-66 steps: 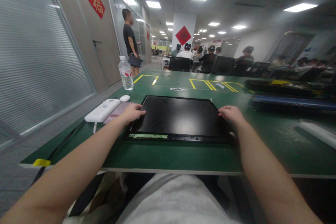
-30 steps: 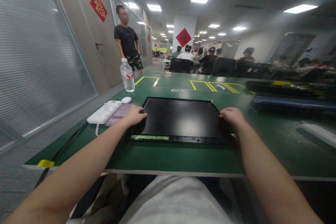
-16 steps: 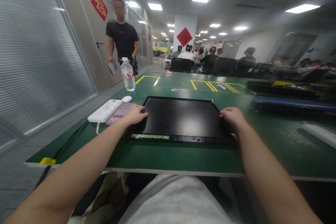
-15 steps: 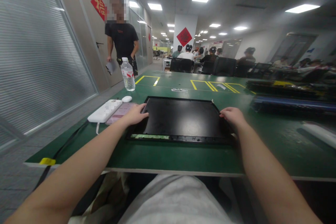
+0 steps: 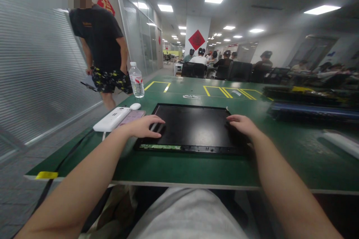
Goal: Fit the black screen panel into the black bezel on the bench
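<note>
A flat black display panel (image 5: 193, 125) lies screen up on the green table (image 5: 179, 171), with a green circuit strip (image 5: 160, 146) along its near left edge. My left hand (image 5: 146, 126) is over the panel's left side, thumb and fingers apart and nothing between them. Over the right edge is my right hand (image 5: 241, 124), its fingers stretched toward the screen and holding nothing. Whether the fingertips touch the screen I cannot tell for sure.
Left of the panel lie a white power bank (image 5: 111, 118), a phone (image 5: 133, 117) and a small white case (image 5: 135, 106). A water bottle (image 5: 136, 80) stands behind them. Dark panels (image 5: 308, 112) lie at right. A person (image 5: 101, 44) walks by at left.
Both hands have moved inward from the panel's side edges, and their fingers have come off the frame and spread. The passing person has come nearer, toward the left. The panel has stayed put.
</note>
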A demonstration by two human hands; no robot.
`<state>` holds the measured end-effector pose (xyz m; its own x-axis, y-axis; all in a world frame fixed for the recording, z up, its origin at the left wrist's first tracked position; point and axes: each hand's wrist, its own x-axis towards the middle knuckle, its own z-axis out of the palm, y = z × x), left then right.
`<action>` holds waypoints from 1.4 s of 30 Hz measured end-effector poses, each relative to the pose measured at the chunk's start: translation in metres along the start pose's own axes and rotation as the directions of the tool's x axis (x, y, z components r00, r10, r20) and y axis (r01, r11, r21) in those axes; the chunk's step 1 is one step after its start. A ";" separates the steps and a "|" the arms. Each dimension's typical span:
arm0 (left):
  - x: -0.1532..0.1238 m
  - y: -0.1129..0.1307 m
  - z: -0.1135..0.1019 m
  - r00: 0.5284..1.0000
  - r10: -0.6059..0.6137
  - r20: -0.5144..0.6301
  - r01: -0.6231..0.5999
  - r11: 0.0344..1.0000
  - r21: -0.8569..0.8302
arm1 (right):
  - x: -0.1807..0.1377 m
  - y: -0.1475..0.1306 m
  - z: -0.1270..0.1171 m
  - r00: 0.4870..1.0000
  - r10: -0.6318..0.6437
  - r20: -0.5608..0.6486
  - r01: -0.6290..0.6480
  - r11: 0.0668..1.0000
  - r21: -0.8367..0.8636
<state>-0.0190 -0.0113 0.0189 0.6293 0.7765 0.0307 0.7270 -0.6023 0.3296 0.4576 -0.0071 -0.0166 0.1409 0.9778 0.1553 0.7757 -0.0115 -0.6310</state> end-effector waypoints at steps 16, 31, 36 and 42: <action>-0.011 -0.002 -0.012 0.990 0.037 0.137 -0.036 0.999 -0.008 | -0.002 -0.002 0.000 0.996 0.024 0.081 -0.021 0.999 -0.043; -0.010 0.007 -0.012 0.989 0.137 0.048 -0.136 0.990 -0.025 | -0.004 -0.006 -0.002 0.994 0.029 0.102 -0.018 0.995 -0.103; -0.010 0.008 -0.011 0.986 0.164 0.036 -0.163 0.986 -0.031 | -0.005 -0.008 -0.003 0.994 0.019 0.104 -0.005 0.992 -0.127; -0.008 0.005 -0.010 0.984 0.174 0.030 -0.172 0.983 -0.064 | -0.005 -0.008 -0.003 0.994 0.031 0.102 -0.019 0.993 -0.118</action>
<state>-0.0232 -0.0192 0.0300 0.7543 0.6538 0.0595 0.5888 -0.7138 0.3792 0.4527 -0.0129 -0.0102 0.1012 0.9932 0.0572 0.8403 -0.0545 -0.5394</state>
